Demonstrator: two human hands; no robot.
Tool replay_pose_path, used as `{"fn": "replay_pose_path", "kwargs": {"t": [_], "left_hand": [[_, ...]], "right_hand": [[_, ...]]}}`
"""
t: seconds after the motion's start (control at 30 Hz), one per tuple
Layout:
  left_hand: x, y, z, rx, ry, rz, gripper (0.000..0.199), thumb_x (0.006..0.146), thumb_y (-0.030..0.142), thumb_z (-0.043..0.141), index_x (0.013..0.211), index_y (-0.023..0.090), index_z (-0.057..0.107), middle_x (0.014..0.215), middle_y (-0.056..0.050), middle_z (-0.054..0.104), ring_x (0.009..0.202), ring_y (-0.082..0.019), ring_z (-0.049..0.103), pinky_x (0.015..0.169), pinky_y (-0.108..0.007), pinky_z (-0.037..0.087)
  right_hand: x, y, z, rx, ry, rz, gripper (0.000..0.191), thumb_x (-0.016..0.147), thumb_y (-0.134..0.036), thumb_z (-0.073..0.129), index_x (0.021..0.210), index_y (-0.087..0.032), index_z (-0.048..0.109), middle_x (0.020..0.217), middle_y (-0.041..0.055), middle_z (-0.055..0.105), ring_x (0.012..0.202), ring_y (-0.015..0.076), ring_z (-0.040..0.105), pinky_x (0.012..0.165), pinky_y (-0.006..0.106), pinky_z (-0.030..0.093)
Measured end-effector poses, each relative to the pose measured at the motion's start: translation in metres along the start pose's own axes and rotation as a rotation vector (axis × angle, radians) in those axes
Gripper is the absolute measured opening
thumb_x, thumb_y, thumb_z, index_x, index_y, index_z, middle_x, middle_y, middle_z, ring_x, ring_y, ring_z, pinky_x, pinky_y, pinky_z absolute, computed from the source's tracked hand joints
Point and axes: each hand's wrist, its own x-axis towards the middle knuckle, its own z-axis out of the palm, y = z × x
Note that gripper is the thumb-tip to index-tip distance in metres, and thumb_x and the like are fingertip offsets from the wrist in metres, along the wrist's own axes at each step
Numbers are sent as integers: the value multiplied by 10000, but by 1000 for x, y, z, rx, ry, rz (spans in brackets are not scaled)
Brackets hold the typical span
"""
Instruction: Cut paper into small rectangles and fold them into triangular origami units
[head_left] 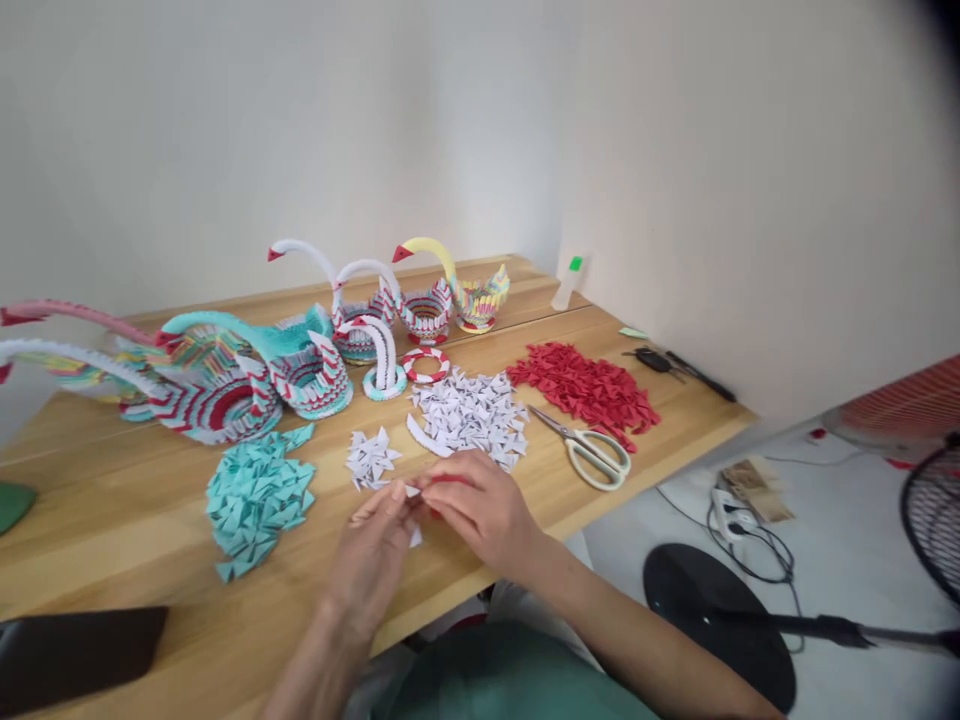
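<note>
Near the table's front edge my left hand (379,540) is closed, its fingertips pinching a small white folded paper piece (412,491). Right beside it, my right hand (484,505) is closed around red folded paper (448,479), mostly hidden by the fingers. The fingertips of both hands meet. Just beyond them lie a small white paper pile (371,459), a curved white paper strip (426,437) and a larger white paper pile (476,412). Another white piece (415,538) shows below the fingers.
Teal pieces (259,495) are heaped left, red pieces (585,385) right, with scissors (592,452) in front. Several paper swans (311,375) and a red-and-white ring (426,365) stand behind. A dark flat object (82,650) lies front left. A fan base (705,620) stands on the floor.
</note>
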Motion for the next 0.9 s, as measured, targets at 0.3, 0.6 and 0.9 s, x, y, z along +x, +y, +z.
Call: {"fn": "replay_pose_path", "kwargs": {"t": [0.3, 0.6, 0.9], "left_hand": [[35, 43, -13, -17, 33, 67, 327, 576, 257, 886, 843, 133, 745, 860, -49, 768, 791, -170, 718, 800, -258, 576], [38, 36, -27, -113, -6, 31, 139, 746, 231, 772, 847, 155, 715, 866, -53, 767, 820, -156, 718, 847, -275, 550], [33, 28, -21, -103, -63, -66, 199, 726, 268, 802, 855, 137, 726, 856, -62, 750, 822, -153, 692, 801, -261, 542]], "right_hand": [[-71, 101, -111, -489, 1, 298, 235, 941, -286, 489, 945, -186, 701, 930, 118, 716, 851, 279, 675, 757, 441, 545], [-84, 113, -109, -532, -72, 392, 281, 902, -373, 509, 1104, -271, 674, 988, 151, 695, 900, 304, 671, 772, 397, 538], [-32, 20, -48, 169, -228, 262, 357, 874, -155, 583, 1206, -280, 614, 1063, 66, 687, 957, 198, 672, 813, 276, 558]]}}
